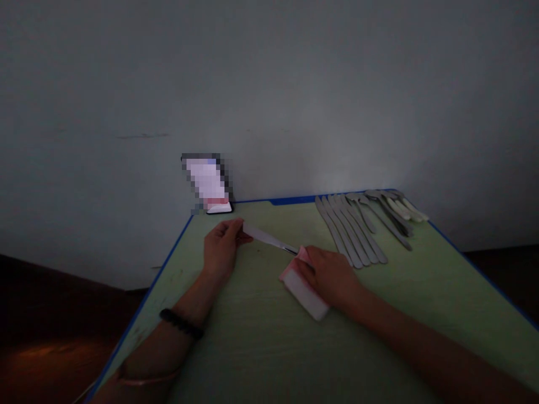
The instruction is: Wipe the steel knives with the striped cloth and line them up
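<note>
Over the middle of the table I hold a metal table knife [266, 236] at a slant. My left hand [223, 247] pinches its far-left end between thumb and fingers. My right hand [330, 272] is closed around a folded pink-and-white cloth [306, 294], which wraps the other end of the knife and hides it. Just beyond my right hand, several similar table knives [351, 233] lie side by side in a slanted row.
Spoons or forks [389, 219] lie right of the knives, beside several pale-handled pieces [406, 209]. A lit phone [208, 182], partly pixelated, leans against the grey wall [269, 101] at the back left. The green table [236, 342] has a blue edge.
</note>
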Action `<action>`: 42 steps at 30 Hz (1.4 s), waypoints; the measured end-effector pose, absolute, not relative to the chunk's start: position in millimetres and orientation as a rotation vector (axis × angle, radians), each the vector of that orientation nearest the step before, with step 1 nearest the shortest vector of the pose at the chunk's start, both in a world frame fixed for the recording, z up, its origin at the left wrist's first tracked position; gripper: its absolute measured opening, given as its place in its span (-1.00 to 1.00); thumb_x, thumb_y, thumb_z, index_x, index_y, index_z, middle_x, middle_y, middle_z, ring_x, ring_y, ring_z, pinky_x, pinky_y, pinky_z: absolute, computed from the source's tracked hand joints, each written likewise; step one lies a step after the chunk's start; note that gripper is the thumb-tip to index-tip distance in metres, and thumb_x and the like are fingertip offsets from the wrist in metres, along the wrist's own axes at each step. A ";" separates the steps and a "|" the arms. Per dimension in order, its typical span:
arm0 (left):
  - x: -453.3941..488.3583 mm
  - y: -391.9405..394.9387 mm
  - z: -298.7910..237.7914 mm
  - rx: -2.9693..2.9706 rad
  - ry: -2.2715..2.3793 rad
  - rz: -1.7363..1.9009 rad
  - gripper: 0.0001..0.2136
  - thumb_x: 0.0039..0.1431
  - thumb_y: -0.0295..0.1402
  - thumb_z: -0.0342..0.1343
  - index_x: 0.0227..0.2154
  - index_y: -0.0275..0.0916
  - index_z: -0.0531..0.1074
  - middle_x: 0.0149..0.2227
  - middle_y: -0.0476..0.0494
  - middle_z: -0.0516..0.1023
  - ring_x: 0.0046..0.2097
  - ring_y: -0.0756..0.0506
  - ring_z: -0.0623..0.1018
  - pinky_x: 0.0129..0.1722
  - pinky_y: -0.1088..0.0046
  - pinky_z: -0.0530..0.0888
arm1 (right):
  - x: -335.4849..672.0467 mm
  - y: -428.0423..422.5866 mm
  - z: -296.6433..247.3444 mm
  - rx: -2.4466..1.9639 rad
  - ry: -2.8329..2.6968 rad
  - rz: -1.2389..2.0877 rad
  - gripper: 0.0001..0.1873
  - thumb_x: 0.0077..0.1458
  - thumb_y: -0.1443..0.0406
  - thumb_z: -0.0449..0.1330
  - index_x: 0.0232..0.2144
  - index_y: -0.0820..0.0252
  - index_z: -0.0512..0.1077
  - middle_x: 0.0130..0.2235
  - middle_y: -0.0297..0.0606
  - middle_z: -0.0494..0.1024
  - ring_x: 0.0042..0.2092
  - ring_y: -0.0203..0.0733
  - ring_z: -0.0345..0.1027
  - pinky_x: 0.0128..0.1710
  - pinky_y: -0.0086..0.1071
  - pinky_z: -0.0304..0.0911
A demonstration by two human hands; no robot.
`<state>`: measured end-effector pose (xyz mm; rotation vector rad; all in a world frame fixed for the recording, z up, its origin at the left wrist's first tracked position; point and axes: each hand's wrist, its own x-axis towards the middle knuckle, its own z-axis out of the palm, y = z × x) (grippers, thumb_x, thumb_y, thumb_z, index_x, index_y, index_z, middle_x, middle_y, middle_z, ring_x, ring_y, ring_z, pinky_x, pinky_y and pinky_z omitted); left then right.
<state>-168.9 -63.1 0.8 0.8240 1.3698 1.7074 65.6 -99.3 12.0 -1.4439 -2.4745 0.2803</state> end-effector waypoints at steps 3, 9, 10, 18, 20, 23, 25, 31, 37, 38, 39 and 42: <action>-172.3 -61.5 1.1 0.807 1.376 1.722 -0.85 -0.07 -0.34 0.22 -0.47 -0.33 0.46 -0.52 -0.05 0.50 -0.49 0.01 0.50 -0.47 0.53 0.49 | 56.5 -91.6 13.8 -1.433 -2.505 0.256 -0.68 0.24 0.16 -0.12 -0.30 0.20 0.34 -0.29 -0.17 0.54 -0.35 -0.20 0.42 -0.45 -0.37 0.12; -175.1 -54.0 2.8 0.724 1.378 1.737 -0.90 -0.10 -0.38 0.22 -0.51 -0.30 0.46 -0.54 -0.07 0.47 -0.51 0.00 0.46 -0.54 0.53 0.46 | 56.5 -89.6 11.0 -1.396 -2.548 0.256 -0.64 0.26 0.15 -0.17 -0.28 0.22 0.33 -0.29 -0.17 0.55 -0.37 -0.16 0.43 -0.45 -0.33 0.12; -175.4 -52.6 3.2 0.708 1.383 1.749 -0.91 -0.10 -0.39 0.21 -0.53 -0.30 0.46 -0.55 -0.06 0.45 -0.51 0.00 0.46 -0.55 0.53 0.45 | 56.9 -89.7 10.9 -1.381 -2.557 0.256 -0.64 0.26 0.15 -0.17 -0.28 0.22 0.33 -0.30 -0.17 0.55 -0.37 -0.17 0.42 -0.45 -0.33 0.11; -180.0 -48.6 7.3 0.640 1.404 1.900 -0.88 -0.11 -0.36 0.21 -0.52 -0.29 0.43 -0.54 0.03 0.39 -0.50 0.05 0.40 -0.54 0.57 0.42 | 56.9 -91.3 13.7 -1.360 -2.565 0.303 -0.65 0.26 0.16 -0.17 -0.24 0.23 0.32 -0.27 -0.15 0.55 -0.37 -0.17 0.42 -0.45 -0.33 0.11; -182.8 -48.5 7.8 0.632 1.406 1.947 -0.88 -0.11 -0.35 0.21 -0.50 -0.28 0.42 -0.52 0.05 0.39 -0.48 0.05 0.41 -0.54 0.59 0.41 | 56.7 -92.1 14.1 -1.377 -2.559 0.305 -0.65 0.26 0.15 -0.17 -0.23 0.23 0.32 -0.26 -0.15 0.54 -0.36 -0.16 0.42 -0.45 -0.33 0.11; -188.2 -47.5 7.7 0.618 1.405 1.975 -0.88 -0.10 -0.35 0.20 -0.50 -0.27 0.41 -0.51 0.05 0.39 -0.46 0.05 0.42 -0.52 0.58 0.42 | 57.4 -92.5 14.1 -1.388 -2.551 0.321 -0.66 0.26 0.15 -0.16 -0.22 0.23 0.32 -0.25 -0.15 0.54 -0.36 -0.15 0.42 -0.45 -0.33 0.11; -191.4 -46.8 7.4 0.613 1.401 1.976 -0.88 -0.10 -0.35 0.20 -0.49 -0.26 0.41 -0.51 0.05 0.40 -0.47 0.05 0.42 -0.52 0.57 0.41 | 58.6 -92.2 13.7 -1.375 -2.547 0.342 -0.66 0.25 0.14 -0.15 -0.23 0.24 0.32 -0.26 -0.14 0.54 -0.36 -0.15 0.42 -0.45 -0.33 0.11; -192.3 -47.2 7.1 0.638 1.383 1.937 -0.88 -0.09 -0.35 0.20 -0.50 -0.27 0.39 -0.52 0.03 0.42 -0.49 0.05 0.43 -0.52 0.57 0.43 | 62.2 -91.5 11.9 -1.363 -2.528 0.359 -0.67 0.25 0.15 -0.14 -0.25 0.23 0.32 -0.30 -0.16 0.54 -0.37 -0.15 0.41 -0.45 -0.33 0.11; -185.4 -49.7 6.1 0.716 1.374 1.871 -0.85 -0.08 -0.32 0.21 -0.48 -0.29 0.39 -0.51 0.01 0.43 -0.48 0.05 0.45 -0.52 0.57 0.46 | 61.7 -93.7 7.8 -1.357 -2.492 0.324 -0.68 0.25 0.16 -0.12 -0.26 0.23 0.34 -0.32 -0.18 0.54 -0.37 -0.18 0.41 -0.44 -0.34 0.12; -184.1 -50.3 5.7 0.752 1.376 1.844 -0.83 -0.07 -0.31 0.21 -0.46 -0.29 0.39 -0.50 0.01 0.44 -0.48 0.05 0.46 -0.52 0.56 0.48 | 61.5 -93.8 7.1 -1.356 -2.490 0.318 -0.68 0.25 0.16 -0.12 -0.26 0.23 0.34 -0.32 -0.18 0.54 -0.37 -0.19 0.41 -0.44 -0.34 0.12; -182.7 -51.1 5.2 0.799 1.377 1.807 -0.81 -0.06 -0.29 0.21 -0.43 -0.30 0.40 -0.50 0.00 0.45 -0.47 0.04 0.47 -0.51 0.55 0.49 | 61.3 -93.9 6.5 -1.358 -2.489 0.308 -0.68 0.25 0.16 -0.12 -0.26 0.23 0.34 -0.31 -0.18 0.54 -0.37 -0.19 0.41 -0.44 -0.34 0.12; -179.7 -53.5 3.6 0.949 1.369 1.679 -0.71 -0.04 -0.25 0.21 -0.27 -0.28 0.38 -0.49 0.02 0.48 -0.47 0.01 0.51 -0.49 0.47 0.54 | 60.9 -93.8 6.1 -1.373 -2.495 0.274 -0.68 0.26 0.18 -0.13 -0.24 0.23 0.35 -0.31 -0.19 0.55 -0.37 -0.19 0.41 -0.44 -0.34 0.12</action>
